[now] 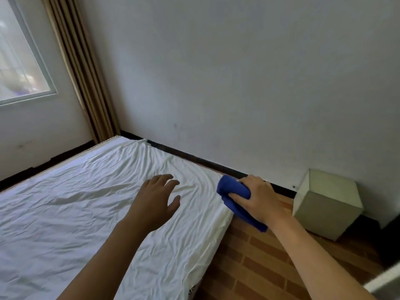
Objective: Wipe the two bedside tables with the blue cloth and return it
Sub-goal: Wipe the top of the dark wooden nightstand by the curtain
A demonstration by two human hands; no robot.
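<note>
Cloth, blue, is bunched in the right hand, fingers curled round it, held in the air over the floor at the bed corner. Left hand hovers over the white sheet w/ fingers spread & relaxed, holding nothing; can't tell if it touches the sheet. One bedside table, a pale box, stands by the wall just right of the cloth, near but apart. 2nd table not in view.

Risks, as I judge them: a loose tail of cloth hangs below the hand, so it could drag on the floor & pick up dirt before reaching the tabletop. Table looks light, so a hard wipe w/o bracing might shove it along the floor or into the wall. Bunched cloth covers little area per pass, so corners may get missed.
</note>
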